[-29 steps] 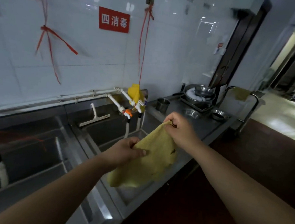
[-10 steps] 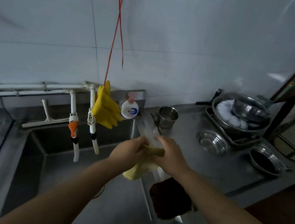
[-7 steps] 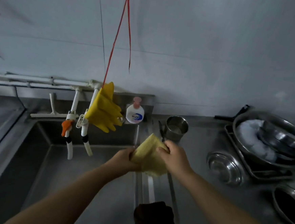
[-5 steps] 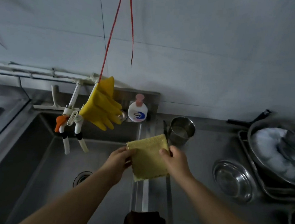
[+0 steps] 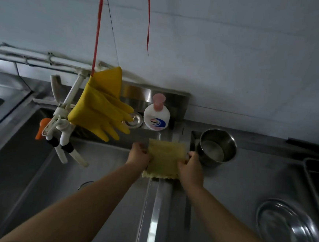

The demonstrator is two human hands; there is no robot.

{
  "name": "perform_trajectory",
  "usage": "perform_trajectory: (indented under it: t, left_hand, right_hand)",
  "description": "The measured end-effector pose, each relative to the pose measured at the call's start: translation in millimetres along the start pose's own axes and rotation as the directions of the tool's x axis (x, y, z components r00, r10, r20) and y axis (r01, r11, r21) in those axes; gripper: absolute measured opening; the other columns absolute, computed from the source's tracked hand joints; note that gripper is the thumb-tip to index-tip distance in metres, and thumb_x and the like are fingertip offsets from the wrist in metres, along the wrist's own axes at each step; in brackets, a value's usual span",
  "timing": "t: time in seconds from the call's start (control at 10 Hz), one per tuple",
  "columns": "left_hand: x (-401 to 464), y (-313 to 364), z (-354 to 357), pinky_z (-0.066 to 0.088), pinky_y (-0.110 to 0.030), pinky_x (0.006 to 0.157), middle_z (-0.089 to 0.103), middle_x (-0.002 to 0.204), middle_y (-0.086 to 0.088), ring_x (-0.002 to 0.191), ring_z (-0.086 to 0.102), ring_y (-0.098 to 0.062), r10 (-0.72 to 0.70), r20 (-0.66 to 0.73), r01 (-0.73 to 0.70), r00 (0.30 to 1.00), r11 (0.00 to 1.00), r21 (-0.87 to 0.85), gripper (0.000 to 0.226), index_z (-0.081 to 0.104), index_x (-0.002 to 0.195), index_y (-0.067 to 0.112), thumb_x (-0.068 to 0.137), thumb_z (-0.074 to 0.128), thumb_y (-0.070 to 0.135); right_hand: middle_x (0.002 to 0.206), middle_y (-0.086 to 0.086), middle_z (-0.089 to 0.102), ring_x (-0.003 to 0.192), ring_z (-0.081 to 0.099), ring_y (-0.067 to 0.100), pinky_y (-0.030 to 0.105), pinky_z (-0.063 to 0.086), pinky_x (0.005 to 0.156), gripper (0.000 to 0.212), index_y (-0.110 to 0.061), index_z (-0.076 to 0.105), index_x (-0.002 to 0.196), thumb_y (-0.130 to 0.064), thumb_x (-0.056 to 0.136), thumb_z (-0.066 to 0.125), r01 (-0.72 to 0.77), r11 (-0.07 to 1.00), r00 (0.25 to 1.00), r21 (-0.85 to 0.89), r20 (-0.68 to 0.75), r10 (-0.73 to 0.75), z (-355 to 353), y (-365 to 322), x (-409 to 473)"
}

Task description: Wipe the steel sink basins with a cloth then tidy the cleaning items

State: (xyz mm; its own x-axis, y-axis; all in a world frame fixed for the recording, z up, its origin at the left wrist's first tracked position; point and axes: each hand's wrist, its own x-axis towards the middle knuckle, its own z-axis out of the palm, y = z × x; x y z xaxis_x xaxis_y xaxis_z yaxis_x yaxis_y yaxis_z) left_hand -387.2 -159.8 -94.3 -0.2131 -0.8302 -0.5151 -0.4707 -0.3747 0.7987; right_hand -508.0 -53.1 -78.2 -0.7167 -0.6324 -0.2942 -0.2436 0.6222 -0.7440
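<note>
The folded yellow cloth (image 5: 164, 159) is held over the steel ridge (image 5: 155, 206) between the sink basin (image 5: 58, 179) and the counter (image 5: 235, 193). Its left edge is pinched by the left hand (image 5: 139, 154) and its right edge by the right hand (image 5: 190, 166), with the fingers curled on it. If it is laid off-centre, it may slide into the basin. The steel cup (image 5: 217, 146) stands just beside the right hand and may be knocked. The hanging yellow gloves (image 5: 100, 106) are near and may be brushed.
</note>
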Motion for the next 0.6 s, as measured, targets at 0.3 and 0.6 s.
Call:
perform_trajectory:
  t: [0.3, 0.6]
  left_hand:
    - [27.9, -30.6, 12.2, 0.046, -0.035, 0.080, 0.055, 0.120, -0.006, 0.099, 0.053, -0.020, 0.088, 0.106, -0.114, 0.991, 0.956, 0.272, 0.049, 0.042, 0.130, 0.023, 0.085, 0.050, 0.005]
    - [-9.3, -39.0, -46.2, 0.042, -0.024, 0.080, 0.059, 0.124, -0.006, 0.108, 0.056, -0.021, 0.168, 0.203, -0.252, 0.965, 0.811, 0.527, 0.037, 0.056, 0.125, 0.018, 0.088, 0.055, 0.019]
  right_hand:
    - [0.133, 0.008, 0.051, 0.114, 0.053, 0.023, 0.038, 0.047, 0.091, 0.053, -0.024, 0.027, 0.147, -0.027, 0.097, 0.045, 0.157, 0.974, 0.985, -0.163, 0.098, -0.142, 19.3, 29.6, 6.0]
    - [0.137, 0.013, 0.042, 0.124, 0.038, 0.029, 0.037, 0.034, 0.101, 0.061, -0.013, 0.033, 0.142, -0.015, 0.086, 0.057, 0.197, 0.851, 0.967, -0.487, -0.047, -0.251, 11.2, 12.6, -30.1]
